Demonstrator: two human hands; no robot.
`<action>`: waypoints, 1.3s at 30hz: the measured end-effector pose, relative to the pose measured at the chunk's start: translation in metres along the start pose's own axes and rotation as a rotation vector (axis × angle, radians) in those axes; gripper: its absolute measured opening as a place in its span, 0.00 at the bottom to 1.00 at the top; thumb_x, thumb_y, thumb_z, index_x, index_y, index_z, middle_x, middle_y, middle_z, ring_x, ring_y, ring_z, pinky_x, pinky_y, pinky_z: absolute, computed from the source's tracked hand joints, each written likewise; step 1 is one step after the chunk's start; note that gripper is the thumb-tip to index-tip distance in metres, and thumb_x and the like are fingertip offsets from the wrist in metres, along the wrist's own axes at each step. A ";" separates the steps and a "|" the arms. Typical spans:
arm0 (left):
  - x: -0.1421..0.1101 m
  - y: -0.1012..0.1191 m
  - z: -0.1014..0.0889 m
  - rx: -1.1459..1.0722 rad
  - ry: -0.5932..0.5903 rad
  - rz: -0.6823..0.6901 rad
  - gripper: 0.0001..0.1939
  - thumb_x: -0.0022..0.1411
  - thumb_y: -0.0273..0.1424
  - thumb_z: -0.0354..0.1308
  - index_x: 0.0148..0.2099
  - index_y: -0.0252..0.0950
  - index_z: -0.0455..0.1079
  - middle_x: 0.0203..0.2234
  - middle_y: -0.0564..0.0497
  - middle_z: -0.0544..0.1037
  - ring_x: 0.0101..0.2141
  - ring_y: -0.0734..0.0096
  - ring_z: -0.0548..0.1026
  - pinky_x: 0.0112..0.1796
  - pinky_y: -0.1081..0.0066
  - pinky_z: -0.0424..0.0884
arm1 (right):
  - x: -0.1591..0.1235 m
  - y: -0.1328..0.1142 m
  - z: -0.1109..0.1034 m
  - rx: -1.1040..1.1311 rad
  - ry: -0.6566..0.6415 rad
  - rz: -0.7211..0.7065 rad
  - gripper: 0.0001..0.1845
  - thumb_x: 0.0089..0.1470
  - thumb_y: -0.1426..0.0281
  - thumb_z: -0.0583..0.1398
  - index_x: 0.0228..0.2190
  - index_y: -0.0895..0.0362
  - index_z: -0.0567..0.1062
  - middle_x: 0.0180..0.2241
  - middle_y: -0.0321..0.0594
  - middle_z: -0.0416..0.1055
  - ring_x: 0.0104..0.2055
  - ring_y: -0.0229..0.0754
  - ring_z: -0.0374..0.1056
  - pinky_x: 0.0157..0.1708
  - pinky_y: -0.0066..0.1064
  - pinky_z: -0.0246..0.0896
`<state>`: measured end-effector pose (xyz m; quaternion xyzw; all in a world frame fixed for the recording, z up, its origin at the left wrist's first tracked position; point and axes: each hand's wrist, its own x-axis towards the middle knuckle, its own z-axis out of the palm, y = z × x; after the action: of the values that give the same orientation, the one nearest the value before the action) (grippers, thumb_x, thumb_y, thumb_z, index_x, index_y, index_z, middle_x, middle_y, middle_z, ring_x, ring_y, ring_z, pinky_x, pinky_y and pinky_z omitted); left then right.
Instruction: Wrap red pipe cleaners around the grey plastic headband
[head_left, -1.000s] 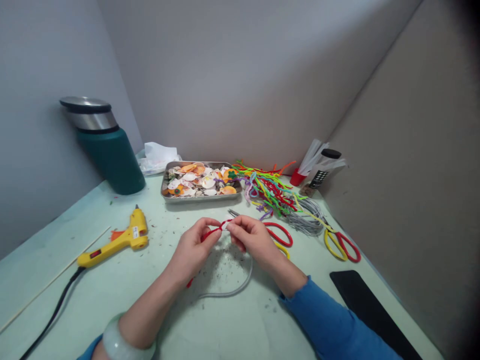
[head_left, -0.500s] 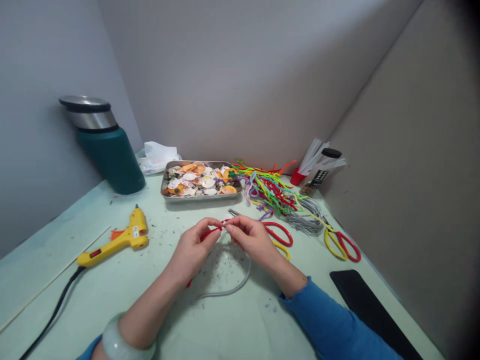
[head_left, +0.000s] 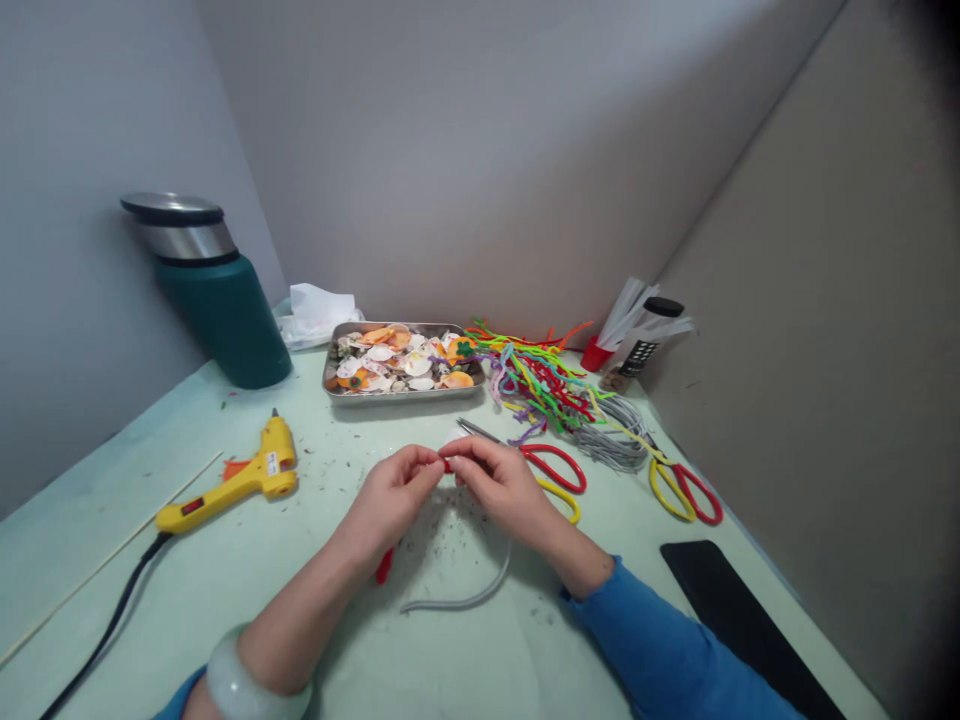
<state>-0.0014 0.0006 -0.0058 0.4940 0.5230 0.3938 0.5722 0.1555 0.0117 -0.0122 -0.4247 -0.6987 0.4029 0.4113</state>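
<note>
A red pipe cleaner [head_left: 385, 566] is pinched between the fingertips of my left hand [head_left: 396, 493] and my right hand [head_left: 504, 484], which meet over the middle of the table. Only a short red bit shows at the fingertips, and the red tail hangs below my left palm. From under my right hand a grey cord [head_left: 480, 599] curves down and left over the table. Whether the cord is joined to the pipe cleaner is hidden. Red and yellow handled scissors [head_left: 556, 466] lie just behind and right of my right hand.
Beyond my hands stands a metal tray [head_left: 405, 398] of shells. Coloured pipe cleaners [head_left: 540, 375] and a grey cord bundle [head_left: 611, 440] lie right of it. A yellow glue gun [head_left: 225, 493] and a green bottle [head_left: 225, 320] are at left. More scissors [head_left: 686, 493] lie at right.
My fingertips have come closer together and a little lower, with less of the red pipe cleaner showing between them. The grey cord's loose end has shifted slightly down.
</note>
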 end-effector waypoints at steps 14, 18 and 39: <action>0.007 0.006 -0.010 -0.325 0.133 -0.059 0.16 0.58 0.35 0.55 0.45 0.29 0.69 0.41 0.39 0.77 0.31 0.66 0.77 0.33 0.66 0.73 | 0.014 0.019 -0.016 0.544 0.348 0.396 0.15 0.47 0.58 0.63 0.25 0.56 0.68 0.14 0.23 0.45 0.15 0.29 0.37 0.14 0.24 0.31; 0.005 0.008 -0.011 -0.310 0.132 -0.013 0.18 0.55 0.34 0.60 0.47 0.30 0.68 0.34 0.43 0.79 0.29 0.68 0.77 0.32 0.69 0.73 | 0.015 0.024 -0.019 0.696 0.367 0.407 0.21 0.44 0.58 0.66 0.22 0.55 0.60 0.14 0.22 0.43 0.14 0.27 0.34 0.12 0.23 0.28; -0.004 0.011 -0.011 -0.157 0.352 0.322 0.16 0.53 0.36 0.64 0.42 0.32 0.75 0.21 0.53 0.78 0.25 0.75 0.73 0.31 0.75 0.69 | 0.007 0.011 -0.005 0.391 -0.048 0.461 0.16 0.55 0.60 0.54 0.33 0.61 0.72 0.08 0.25 0.53 0.10 0.28 0.43 0.12 0.22 0.41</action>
<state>-0.0120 0.0010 0.0065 0.4490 0.4967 0.5992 0.4388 0.1613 0.0224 -0.0192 -0.4753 -0.5025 0.6224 0.3664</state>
